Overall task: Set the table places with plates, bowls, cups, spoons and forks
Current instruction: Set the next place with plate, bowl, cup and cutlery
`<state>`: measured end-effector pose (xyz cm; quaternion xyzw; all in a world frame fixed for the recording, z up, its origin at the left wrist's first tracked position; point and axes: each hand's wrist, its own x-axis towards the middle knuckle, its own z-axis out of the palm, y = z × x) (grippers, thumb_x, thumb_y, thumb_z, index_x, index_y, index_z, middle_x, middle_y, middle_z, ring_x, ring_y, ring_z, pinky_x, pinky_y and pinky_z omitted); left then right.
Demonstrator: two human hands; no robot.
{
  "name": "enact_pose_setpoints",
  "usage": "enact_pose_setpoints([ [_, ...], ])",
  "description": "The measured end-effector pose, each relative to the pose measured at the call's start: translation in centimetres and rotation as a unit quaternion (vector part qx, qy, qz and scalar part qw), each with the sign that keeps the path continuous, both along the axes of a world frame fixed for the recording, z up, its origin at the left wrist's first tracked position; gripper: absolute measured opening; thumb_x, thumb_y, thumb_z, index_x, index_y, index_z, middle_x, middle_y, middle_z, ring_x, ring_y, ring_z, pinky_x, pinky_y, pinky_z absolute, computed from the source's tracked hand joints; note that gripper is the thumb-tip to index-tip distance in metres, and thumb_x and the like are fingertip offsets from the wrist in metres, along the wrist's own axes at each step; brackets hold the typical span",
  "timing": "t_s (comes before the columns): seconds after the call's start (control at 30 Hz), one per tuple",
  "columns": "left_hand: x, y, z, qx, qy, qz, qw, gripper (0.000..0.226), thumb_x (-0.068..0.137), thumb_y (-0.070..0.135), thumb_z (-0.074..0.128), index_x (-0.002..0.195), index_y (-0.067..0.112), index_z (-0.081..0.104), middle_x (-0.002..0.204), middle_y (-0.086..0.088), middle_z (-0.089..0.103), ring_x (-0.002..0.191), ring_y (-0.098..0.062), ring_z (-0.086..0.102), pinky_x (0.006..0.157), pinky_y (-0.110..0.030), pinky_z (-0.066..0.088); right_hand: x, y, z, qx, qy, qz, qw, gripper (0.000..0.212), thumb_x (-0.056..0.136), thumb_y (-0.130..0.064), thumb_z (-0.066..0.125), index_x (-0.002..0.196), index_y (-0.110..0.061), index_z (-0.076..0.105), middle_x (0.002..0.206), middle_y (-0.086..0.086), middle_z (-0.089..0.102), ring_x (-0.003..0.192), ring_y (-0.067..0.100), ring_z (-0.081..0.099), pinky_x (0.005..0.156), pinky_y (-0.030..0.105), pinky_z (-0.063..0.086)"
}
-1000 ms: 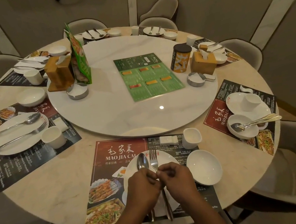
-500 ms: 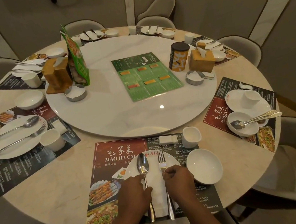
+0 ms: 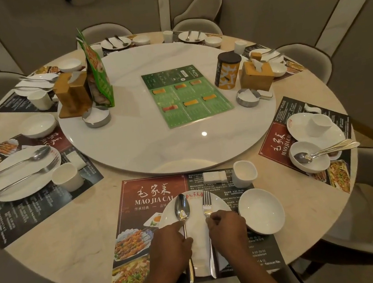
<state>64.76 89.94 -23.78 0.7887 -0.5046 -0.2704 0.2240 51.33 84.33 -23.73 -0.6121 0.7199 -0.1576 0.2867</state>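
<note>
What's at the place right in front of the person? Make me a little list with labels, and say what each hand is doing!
plate: white, on the placemat
spoon: lies on the plate, left side
fork: lies on the plate, right of the spoon, not touching it
left hand: holds the spoon's handle
right hand: holds the fork's handle
bowl: white, empty, right of the plate
cup: upright, beyond the bowl

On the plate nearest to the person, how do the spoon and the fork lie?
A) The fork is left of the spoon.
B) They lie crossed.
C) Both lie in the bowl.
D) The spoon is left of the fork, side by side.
D: on the plate the spoon lies left of the fork, side by side and not crossed; the left hand holds the spoon's handle, the right hand the fork's.
</note>
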Motion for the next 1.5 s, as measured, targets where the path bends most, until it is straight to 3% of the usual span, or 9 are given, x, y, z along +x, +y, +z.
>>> enact_pose_setpoints([
  [0.13, 0.2, -0.1, 0.1, -0.001, 0.009, 0.000, 1.000, 0.044, 0.082, 0.032, 0.072, 0.125, 0.026, 0.065, 0.082, 0.008, 0.074, 0.073, -0.006, 0.066, 0.086, -0.027, 0.055, -0.1, -0.1, 0.0, 0.004, 0.000, 0.003, 1.000, 0.021, 0.093, -0.030, 0.063, 0.102, -0.017, 0.076, 0.095, -0.001, 0.075, 0.074, 0.007, 0.056, 0.072, 0.020, 0.047],
  [0.4, 0.5, -0.1, 0.1, -0.003, 0.020, -0.006, 1.000, 0.044, 0.084, 0.030, 0.072, 0.127, 0.024, 0.064, 0.082, 0.007, 0.075, 0.072, -0.005, 0.067, 0.082, -0.020, 0.050, 0.1, 0.1, -0.1, 0.008, -0.008, 0.001, 1.000, 0.023, 0.092, -0.032, 0.064, 0.108, -0.020, 0.075, 0.100, -0.002, 0.075, 0.087, 0.012, 0.065, 0.076, 0.020, 0.046],
  [0.6, 1.2, 0.2, 0.3, -0.036, 0.007, 0.023, 0.999, 0.044, 0.085, 0.035, 0.071, 0.126, 0.023, 0.064, 0.081, 0.008, 0.074, 0.073, -0.004, 0.065, 0.084, -0.025, 0.052, -0.3, 0.6, 0.4, -0.003, -0.021, 0.003, 1.000, 0.024, 0.092, -0.031, 0.065, 0.111, -0.018, 0.072, 0.103, -0.001, 0.073, 0.082, 0.008, 0.060, 0.074, 0.018, 0.046],
  [0.73, 3.3, 0.2, 0.5, -0.079, -0.023, 0.071, 0.994, 0.032, 0.086, 0.024, 0.069, 0.117, 0.019, 0.067, 0.096, 0.003, 0.069, 0.078, -0.008, 0.061, 0.073, -0.023, 0.049, -2.6, 2.7, 0.6, -0.045, 0.016, -0.013, 0.999, 0.026, 0.091, -0.031, 0.065, 0.116, -0.023, 0.065, 0.102, -0.003, 0.070, 0.093, 0.014, 0.065, 0.079, 0.025, 0.051],
  [0.87, 5.0, 0.4, 0.1, -0.058, 0.003, 0.061, 0.996, 0.031, 0.087, 0.017, 0.066, 0.118, 0.019, 0.068, 0.097, -0.002, 0.073, 0.079, -0.014, 0.064, 0.075, -0.027, 0.052, -5.6, 4.9, 0.0, -0.068, 0.029, 0.017, 0.997, 0.034, 0.092, -0.028, 0.063, 0.126, -0.023, 0.060, 0.105, -0.003, 0.068, 0.096, 0.014, 0.063, 0.082, 0.026, 0.049],
  [1.0, 5.0, 1.3, -0.7, -0.041, 0.045, 0.059, 0.996, 0.029, 0.092, 0.017, 0.062, 0.119, 0.024, 0.069, 0.091, 0.001, 0.075, 0.069, -0.001, 0.059, 0.061, -0.011, 0.039, -5.8, 5.3, -0.3, -0.027, -0.014, 0.024, 0.999, 0.044, 0.093, -0.024, 0.063, 0.136, -0.025, 0.053, 0.101, -0.003, 0.071, 0.093, 0.015, 0.065, 0.081, 0.023, 0.046],
  [1.23, 5.0, 2.0, -1.3, -0.048, 0.040, 0.084, 0.994, 0.031, 0.094, 0.018, 0.061, 0.124, 0.024, 0.066, 0.091, 0.004, 0.073, 0.072, -0.002, 0.059, 0.065, -0.011, 0.039, -5.4, 4.4, -0.9, -0.030, -0.039, 0.014, 0.999, 0.038, 0.091, -0.020, 0.066, 0.128, -0.022, 0.061, 0.100, -0.002, 0.073, 0.089, 0.014, 0.066, 0.080, 0.024, 0.049],
  [1.5, 4.9, 1.4, -1.5, -0.031, 0.026, 0.118, 0.992, 0.024, 0.094, 0.021, 0.062, 0.116, 0.015, 0.071, 0.100, -0.004, 0.074, 0.074, -0.008, 0.058, 0.076, -0.021, 0.046, -5.4, 3.9, -1.0, -0.032, -0.046, 0.022, 0.998, 0.037, 0.090, -0.022, 0.068, 0.126, -0.025, 0.062, 0.097, -0.004, 0.072, 0.088, 0.013, 0.065, 0.082, 0.026, 0.050],
])
